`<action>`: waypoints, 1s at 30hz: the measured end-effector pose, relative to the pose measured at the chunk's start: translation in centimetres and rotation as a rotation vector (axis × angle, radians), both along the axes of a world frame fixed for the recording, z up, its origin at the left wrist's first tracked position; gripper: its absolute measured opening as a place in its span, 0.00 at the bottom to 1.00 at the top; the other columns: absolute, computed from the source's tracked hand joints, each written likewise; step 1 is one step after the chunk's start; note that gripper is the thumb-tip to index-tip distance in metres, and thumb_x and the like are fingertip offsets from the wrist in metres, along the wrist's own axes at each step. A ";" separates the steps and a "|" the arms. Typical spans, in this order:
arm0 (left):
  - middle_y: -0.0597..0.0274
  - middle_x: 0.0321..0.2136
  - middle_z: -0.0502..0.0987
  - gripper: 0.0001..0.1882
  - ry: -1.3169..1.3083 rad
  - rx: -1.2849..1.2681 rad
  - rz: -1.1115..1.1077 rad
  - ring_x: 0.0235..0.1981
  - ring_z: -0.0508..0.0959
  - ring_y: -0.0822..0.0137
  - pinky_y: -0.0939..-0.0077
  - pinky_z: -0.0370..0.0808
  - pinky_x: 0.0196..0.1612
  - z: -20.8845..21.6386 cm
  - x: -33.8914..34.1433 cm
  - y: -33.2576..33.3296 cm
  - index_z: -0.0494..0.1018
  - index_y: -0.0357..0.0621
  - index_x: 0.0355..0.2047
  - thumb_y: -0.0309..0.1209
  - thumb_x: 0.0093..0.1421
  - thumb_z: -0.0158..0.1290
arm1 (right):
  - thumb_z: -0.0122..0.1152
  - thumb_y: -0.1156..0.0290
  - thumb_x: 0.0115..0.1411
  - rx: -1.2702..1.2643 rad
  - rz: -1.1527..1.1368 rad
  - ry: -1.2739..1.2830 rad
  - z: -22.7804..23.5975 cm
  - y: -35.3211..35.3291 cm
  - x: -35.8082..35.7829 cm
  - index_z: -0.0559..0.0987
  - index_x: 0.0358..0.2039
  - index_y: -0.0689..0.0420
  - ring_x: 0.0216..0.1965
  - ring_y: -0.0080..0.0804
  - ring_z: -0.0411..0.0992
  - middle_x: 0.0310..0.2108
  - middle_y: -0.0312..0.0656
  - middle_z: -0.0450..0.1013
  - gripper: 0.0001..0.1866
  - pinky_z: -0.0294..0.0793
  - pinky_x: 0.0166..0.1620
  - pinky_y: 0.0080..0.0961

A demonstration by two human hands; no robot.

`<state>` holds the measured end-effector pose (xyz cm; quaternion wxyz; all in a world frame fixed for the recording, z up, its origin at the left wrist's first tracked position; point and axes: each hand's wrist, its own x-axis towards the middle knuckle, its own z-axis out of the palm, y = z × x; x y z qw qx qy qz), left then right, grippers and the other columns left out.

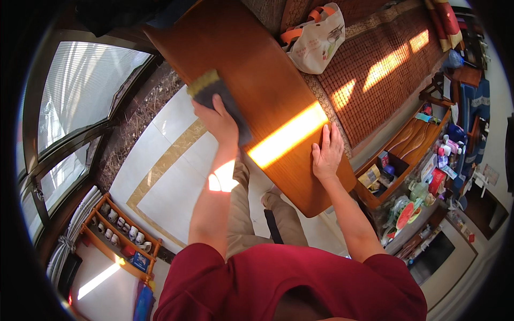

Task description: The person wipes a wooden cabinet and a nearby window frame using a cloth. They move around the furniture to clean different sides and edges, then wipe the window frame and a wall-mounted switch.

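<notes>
A long, polished brown wooden top (267, 96) runs diagonally in front of me, with a bright band of sunlight across it. My left hand (218, 122) grips a grey cloth (225, 104) with a yellow-green edge, at the left side of the wood. Part of the cloth lies on the top and part hangs over its edge. The fingers under the cloth are partly hidden. Nearer to me, my right hand (328, 152) rests flat on the wood by its right edge, fingers stretched out, holding nothing.
A cream tote bag (318, 43) with orange handles lies right of the wood, by a brown woven mat (369, 91). Farther right, an open wooden drawer (412, 134) holds small items beside a cluttered surface. At lower left stands a shoe rack (120, 227), below windows (80, 91).
</notes>
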<state>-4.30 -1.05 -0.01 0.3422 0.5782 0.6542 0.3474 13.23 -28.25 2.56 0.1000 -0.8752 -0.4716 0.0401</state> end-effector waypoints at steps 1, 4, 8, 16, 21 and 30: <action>0.29 0.63 0.64 0.36 0.008 -0.010 0.054 0.62 0.68 0.35 0.51 0.64 0.65 -0.1 0.1 1.9 0.53 0.26 0.70 0.40 0.74 0.51 | 0.54 0.57 0.70 0.002 0.008 -0.004 0.0 0.0 0.0 0.61 0.73 0.55 0.73 0.54 0.54 0.75 0.52 0.54 0.35 0.52 0.73 0.52; 0.32 0.61 0.67 0.35 0.084 0.020 0.082 0.60 0.70 0.36 0.52 0.67 0.63 0.0 -0.5 5.3 0.55 0.27 0.69 0.43 0.74 0.50 | 0.53 0.57 0.70 0.018 0.032 0.003 0.0 0.0 0.0 0.61 0.74 0.55 0.73 0.54 0.55 0.75 0.53 0.54 0.35 0.52 0.73 0.52; 0.34 0.60 0.68 0.35 0.107 0.022 0.125 0.61 0.70 0.37 0.52 0.67 0.63 -0.1 -0.5 1.2 0.56 0.31 0.69 0.44 0.73 0.52 | 0.53 0.57 0.71 0.028 0.049 0.018 -0.4 -0.2 0.0 0.60 0.74 0.56 0.74 0.55 0.53 0.75 0.54 0.53 0.35 0.50 0.73 0.52; 0.30 0.66 0.61 0.39 0.031 -0.074 0.045 0.66 0.63 0.34 0.50 0.62 0.68 1.5 0.8 -28.7 0.49 0.28 0.72 0.36 0.71 0.55 | 0.52 0.56 0.72 0.123 0.067 0.074 -1.2 -0.7 0.2 0.60 0.74 0.56 0.75 0.55 0.51 0.76 0.54 0.52 0.34 0.48 0.74 0.53; 0.28 0.70 0.54 0.41 0.022 -0.200 0.003 0.71 0.57 0.32 0.48 0.56 0.72 2.4 1.1 -43.9 0.45 0.25 0.73 0.33 0.71 0.54 | 0.49 0.54 0.73 0.196 0.083 0.088 -1.7 -1.3 0.6 0.62 0.73 0.57 0.75 0.53 0.51 0.75 0.55 0.53 0.32 0.48 0.74 0.53; 0.39 0.71 0.60 0.31 0.543 0.195 -0.301 0.71 0.60 0.41 0.49 0.58 0.71 0.0 0.0 -23.3 0.62 0.30 0.67 0.33 0.68 0.54 | 0.48 0.54 0.73 0.237 0.102 0.166 -1.3 -1.1 0.6 0.63 0.71 0.58 0.75 0.53 0.51 0.75 0.55 0.53 0.32 0.46 0.74 0.53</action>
